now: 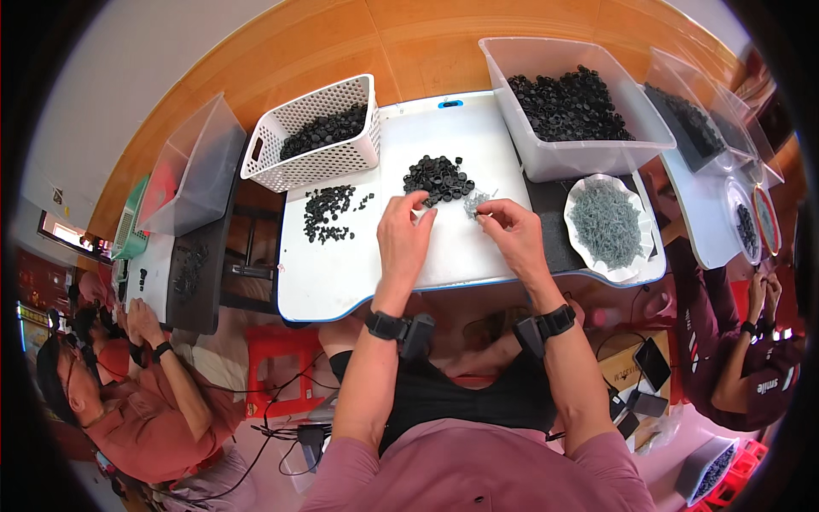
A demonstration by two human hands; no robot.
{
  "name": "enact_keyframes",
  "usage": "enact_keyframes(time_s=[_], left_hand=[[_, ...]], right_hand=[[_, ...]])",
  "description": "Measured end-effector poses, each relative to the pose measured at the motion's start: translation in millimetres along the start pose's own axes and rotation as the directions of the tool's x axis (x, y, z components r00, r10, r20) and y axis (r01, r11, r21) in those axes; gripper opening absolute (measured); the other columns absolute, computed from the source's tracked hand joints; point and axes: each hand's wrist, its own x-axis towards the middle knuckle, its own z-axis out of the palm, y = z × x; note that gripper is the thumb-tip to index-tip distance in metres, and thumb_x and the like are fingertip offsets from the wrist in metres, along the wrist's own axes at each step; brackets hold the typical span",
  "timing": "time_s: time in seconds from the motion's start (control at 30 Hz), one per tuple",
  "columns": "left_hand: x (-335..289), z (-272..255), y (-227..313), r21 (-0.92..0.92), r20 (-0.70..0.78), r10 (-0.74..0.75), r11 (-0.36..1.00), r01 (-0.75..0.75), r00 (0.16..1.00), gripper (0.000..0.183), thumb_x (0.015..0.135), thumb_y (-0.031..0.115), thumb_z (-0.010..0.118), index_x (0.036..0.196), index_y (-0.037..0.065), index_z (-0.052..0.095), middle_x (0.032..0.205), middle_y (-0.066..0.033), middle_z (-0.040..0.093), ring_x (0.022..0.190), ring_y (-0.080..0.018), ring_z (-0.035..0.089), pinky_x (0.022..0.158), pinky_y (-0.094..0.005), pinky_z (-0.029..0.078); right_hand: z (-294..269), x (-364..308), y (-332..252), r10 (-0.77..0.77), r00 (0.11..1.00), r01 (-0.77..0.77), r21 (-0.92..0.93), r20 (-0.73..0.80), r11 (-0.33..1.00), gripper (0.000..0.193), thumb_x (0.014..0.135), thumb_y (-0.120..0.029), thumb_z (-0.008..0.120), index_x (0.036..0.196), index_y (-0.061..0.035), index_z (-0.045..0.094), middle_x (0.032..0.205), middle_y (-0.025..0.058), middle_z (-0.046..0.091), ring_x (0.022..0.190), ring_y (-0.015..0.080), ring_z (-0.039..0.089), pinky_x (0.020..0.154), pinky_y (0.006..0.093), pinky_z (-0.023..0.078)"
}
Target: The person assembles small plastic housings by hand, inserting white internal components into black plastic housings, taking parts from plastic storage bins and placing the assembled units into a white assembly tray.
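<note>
My left hand (404, 237) is curled at the near left edge of a heap of small black round caps (437, 177), with a black cap (428, 203) pinched between thumb and forefinger. Opposite it, my right hand (515, 237) has its thumb and fingertips drawn together beside a little pile of pale grey-green, thin pieces (476, 203). What those fingertips hold is too small to make out. Both hands are over the white tabletop (341, 277), a short gap apart. Smaller black parts (328, 212) lie scattered left of my left hand.
A white perforated basket (316, 175) and a large clear bin (589, 160), both with black parts, stand at the back. A scalloped white dish (637, 256) of thin grey-green pieces is at right. People work at tables on both sides. A red stool (277, 367) stands below left.
</note>
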Motion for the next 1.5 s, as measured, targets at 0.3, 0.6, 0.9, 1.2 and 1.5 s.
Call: enact_keyframes(time_s=[0.3, 0.6, 0.9, 1.2, 1.5], left_hand=[[16, -2, -9, 0.344, 0.159, 0.179, 0.912, -0.225, 0.971, 0.025, 0.084, 0.011, 0.081, 0.106, 0.001, 0.074, 0.096, -0.0143, 0.068, 0.088, -0.0308, 0.067, 0.080, -0.0418, 0.055], [-22, 24, -7, -0.335, 0.234, -0.055, 0.933, 0.134, 0.971, 0.025, 0.093, 0.005, 0.076, 0.118, 0.000, 0.073, 0.102, -0.0093, 0.079, 0.094, -0.0131, 0.074, 0.084, -0.0270, 0.057], [-25, 26, -9, -0.377, 0.283, -0.029, 0.916, 0.138, 0.959, 0.026, 0.094, 0.006, 0.075, 0.119, 0.000, 0.073, 0.102, -0.0108, 0.079, 0.095, -0.0140, 0.074, 0.084, -0.0281, 0.058], [-24, 24, -4, -0.319, 0.258, 0.063, 0.948, 0.024, 0.964, 0.027, 0.092, 0.005, 0.075, 0.119, 0.001, 0.073, 0.101, -0.0110, 0.079, 0.091, -0.0162, 0.076, 0.081, -0.0294, 0.059], [-23, 20, -2, -0.219, 0.264, 0.049, 0.976, 0.010, 0.963, 0.025, 0.091, 0.009, 0.077, 0.114, 0.001, 0.072, 0.098, -0.0113, 0.079, 0.092, -0.0196, 0.078, 0.078, -0.0306, 0.059]], right_hand=[[1, -1, 1, -0.092, 0.996, 0.092, -0.040, -0.008, 0.995, 0.016, 0.088, -0.006, 0.075, 0.104, -0.0044, 0.078, 0.087, 0.0020, 0.075, 0.069, 0.0066, 0.061, 0.061, 0.0243, 0.048], [-1, -3, -6, -0.212, 0.974, 0.211, -0.014, -0.084, 0.977, 0.016, 0.088, -0.003, 0.075, 0.103, -0.0046, 0.078, 0.091, 0.0050, 0.075, 0.068, 0.0089, 0.062, 0.060, 0.0243, 0.047], [1, -6, -3, -0.316, 0.948, 0.312, -0.092, -0.026, 0.946, 0.017, 0.087, 0.001, 0.076, 0.104, -0.0041, 0.079, 0.099, 0.0063, 0.076, 0.073, 0.0101, 0.064, 0.062, 0.0238, 0.049], [5, -5, -4, -0.344, 0.939, 0.340, -0.165, 0.010, 0.926, 0.016, 0.086, -0.001, 0.076, 0.101, -0.0029, 0.077, 0.097, 0.0105, 0.076, 0.076, 0.0213, 0.071, 0.064, 0.0301, 0.055], [4, -6, -4, -0.272, 0.962, 0.270, -0.195, 0.019, 0.943, 0.014, 0.086, -0.003, 0.077, 0.099, -0.0036, 0.078, 0.092, 0.0073, 0.077, 0.072, 0.0158, 0.068, 0.060, 0.0278, 0.051]])
